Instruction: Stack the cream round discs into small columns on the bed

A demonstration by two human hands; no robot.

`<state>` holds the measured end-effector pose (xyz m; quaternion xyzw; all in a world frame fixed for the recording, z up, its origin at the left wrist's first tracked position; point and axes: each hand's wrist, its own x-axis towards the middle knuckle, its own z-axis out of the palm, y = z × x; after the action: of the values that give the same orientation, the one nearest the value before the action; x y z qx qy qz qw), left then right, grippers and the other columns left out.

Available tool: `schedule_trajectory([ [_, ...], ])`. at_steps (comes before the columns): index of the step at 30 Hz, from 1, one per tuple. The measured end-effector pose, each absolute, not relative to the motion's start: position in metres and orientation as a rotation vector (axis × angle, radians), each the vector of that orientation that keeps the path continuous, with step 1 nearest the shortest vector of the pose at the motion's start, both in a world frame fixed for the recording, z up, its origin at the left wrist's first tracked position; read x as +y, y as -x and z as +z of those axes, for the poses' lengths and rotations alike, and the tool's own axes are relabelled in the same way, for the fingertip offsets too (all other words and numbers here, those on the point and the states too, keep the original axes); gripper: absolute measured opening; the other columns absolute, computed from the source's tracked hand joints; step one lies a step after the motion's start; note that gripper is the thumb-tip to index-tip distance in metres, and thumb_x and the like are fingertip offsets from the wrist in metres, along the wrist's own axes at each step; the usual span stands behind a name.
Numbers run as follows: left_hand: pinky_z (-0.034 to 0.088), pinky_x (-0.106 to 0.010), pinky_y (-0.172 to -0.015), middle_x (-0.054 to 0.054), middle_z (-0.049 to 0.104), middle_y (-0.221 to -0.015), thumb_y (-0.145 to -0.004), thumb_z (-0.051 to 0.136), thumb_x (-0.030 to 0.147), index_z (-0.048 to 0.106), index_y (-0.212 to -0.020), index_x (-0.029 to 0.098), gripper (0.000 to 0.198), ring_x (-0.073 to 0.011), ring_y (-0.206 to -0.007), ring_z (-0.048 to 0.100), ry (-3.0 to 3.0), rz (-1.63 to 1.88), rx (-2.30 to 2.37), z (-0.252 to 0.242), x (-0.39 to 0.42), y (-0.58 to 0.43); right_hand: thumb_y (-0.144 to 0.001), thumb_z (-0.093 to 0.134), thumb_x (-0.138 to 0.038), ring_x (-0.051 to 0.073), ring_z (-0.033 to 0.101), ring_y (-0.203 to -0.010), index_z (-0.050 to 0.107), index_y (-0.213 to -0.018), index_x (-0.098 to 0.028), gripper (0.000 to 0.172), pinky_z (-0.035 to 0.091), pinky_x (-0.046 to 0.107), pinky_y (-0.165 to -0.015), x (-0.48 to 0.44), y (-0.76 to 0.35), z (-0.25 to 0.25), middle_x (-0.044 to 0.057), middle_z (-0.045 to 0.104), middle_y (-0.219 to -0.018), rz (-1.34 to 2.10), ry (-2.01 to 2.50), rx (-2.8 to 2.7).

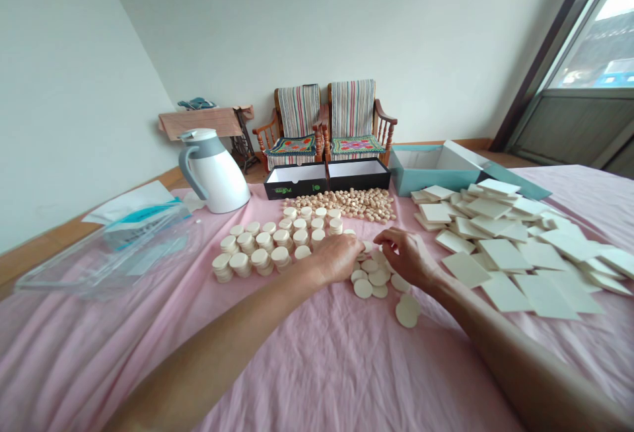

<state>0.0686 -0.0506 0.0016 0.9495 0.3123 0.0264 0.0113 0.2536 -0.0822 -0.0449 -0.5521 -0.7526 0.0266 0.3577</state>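
Note:
My left hand [337, 257] is closed, with a pale round wooden disc [367, 246] at its fingertips. To its right, my right hand [409, 255] has its fingers pinched together; whatever they hold is too small to make out. Loose discs [363, 288] lie overlapping on the cloth below and between both hands, and a few more [407, 311] rest nearer to me. Left of my left hand stand rows of stacked discs [261, 259], some of them partly covered by that hand.
Small wooden pieces [354, 205] are heaped before two black boxes [296, 190]. Square pale tiles [504, 255] pile up at right by a teal box [421, 178]. A white-grey jug [218, 174] and clear plastic case [113, 253] sit left on the pink cloth [297, 366].

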Motion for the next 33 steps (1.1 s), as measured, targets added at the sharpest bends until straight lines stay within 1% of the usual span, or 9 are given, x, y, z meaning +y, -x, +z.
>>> schedule_trajectory([
  [5, 0.047, -0.027, -0.068, -0.008, 0.067, -0.085, -0.074, 0.050, 0.012, 0.067, -0.081, 0.017, 0.019, -0.0200, -0.081, 0.062, -2.953, 0.081, 0.972, 0.006, -0.048, -0.067, -0.071, 0.043, -0.007, 0.015, 0.061, -0.070, 0.065, -0.078, -0.017, 0.026, 0.043, 0.024, -0.063, -0.082, -0.253, -0.046, 0.004, 0.069, -0.079, 0.077, 1.427, -1.944],
  [10, 0.046, -0.027, -0.067, -0.008, 0.067, -0.085, -0.070, 0.053, 0.011, 0.067, -0.079, 0.018, 0.018, -0.0210, -0.081, 0.062, -2.957, 0.009, 0.948, 0.011, -0.045, -0.068, -0.071, 0.043, -0.007, 0.015, 0.061, -0.069, 0.065, -0.077, -0.018, 0.024, 0.043, 0.024, -0.063, -0.082, -0.253, -0.046, 0.004, 0.069, -0.077, 0.065, 1.423, -1.955],
  [14, 0.047, -0.027, -0.070, -0.008, 0.067, -0.090, -0.068, 0.054, 0.010, 0.068, -0.086, 0.018, 0.024, -0.0220, -0.085, 0.062, -2.987, -0.024, 0.896, 0.013, -0.044, -0.068, -0.072, 0.044, -0.008, 0.015, 0.061, -0.069, 0.065, -0.077, -0.017, 0.024, 0.043, 0.024, -0.063, -0.082, -0.254, -0.046, 0.004, 0.068, -0.078, 0.059, 1.417, -1.963],
  [17, 0.047, -0.027, -0.074, -0.008, 0.067, -0.091, -0.068, 0.054, 0.010, 0.067, -0.090, 0.018, 0.026, -0.0217, -0.087, 0.062, -2.980, 0.034, 0.859, 0.010, -0.044, -0.067, -0.072, 0.044, -0.008, 0.015, 0.061, -0.070, 0.065, -0.078, -0.017, 0.023, 0.043, 0.024, -0.063, -0.082, -0.254, -0.046, 0.004, 0.068, -0.078, 0.064, 1.427, -1.964],
  [21, 0.047, -0.027, -0.076, -0.007, 0.068, -0.089, -0.071, 0.052, 0.011, 0.066, -0.091, 0.018, 0.025, -0.0204, -0.087, 0.062, -2.928, 0.145, 0.854, 0.007, -0.047, -0.060, -0.072, 0.043, -0.008, 0.015, 0.060, -0.070, 0.064, -0.077, -0.017, 0.023, 0.043, 0.024, -0.063, -0.082, -0.254, -0.046, 0.004, 0.068, -0.077, 0.074, 1.441, -1.969],
  [25, 0.046, -0.026, -0.077, -0.005, 0.067, -0.094, -0.072, 0.051, 0.007, 0.063, -0.099, 0.021, 0.032, -0.0193, -0.090, 0.061, -2.899, 0.191, 0.883, 0.009, -0.048, -0.049, -0.073, 0.043, -0.009, 0.014, 0.060, -0.069, 0.065, -0.078, -0.017, 0.024, 0.042, 0.024, -0.063, -0.082, -0.253, -0.048, 0.004, 0.068, -0.078, 0.089, 1.441, -1.967],
  [28, 0.046, -0.026, -0.075, -0.004, 0.067, -0.094, -0.071, 0.052, 0.006, 0.062, -0.098, 0.022, 0.032, -0.0199, -0.091, 0.061, -2.952, 0.140, 0.880, 0.011, -0.048, -0.046, -0.073, 0.043, -0.009, 0.014, 0.059, -0.068, 0.065, -0.079, -0.017, 0.024, 0.042, 0.023, -0.062, -0.081, -0.253, -0.050, 0.004, 0.068, -0.079, 0.111, 1.444, -1.955],
  [33, 0.044, -0.025, -0.062, -0.003, 0.066, -0.087, -0.071, 0.051, 0.007, 0.061, -0.086, 0.022, 0.023, -0.0202, -0.082, 0.062, -3.108, 0.000, 0.827, 0.008, -0.048, -0.054, -0.072, 0.043, -0.008, 0.014, 0.060, -0.069, 0.065, -0.078, -0.017, 0.025, 0.042, 0.023, -0.062, -0.079, -0.255, -0.054, 0.004, 0.068, -0.079, 0.085, 1.433, -1.959],
])
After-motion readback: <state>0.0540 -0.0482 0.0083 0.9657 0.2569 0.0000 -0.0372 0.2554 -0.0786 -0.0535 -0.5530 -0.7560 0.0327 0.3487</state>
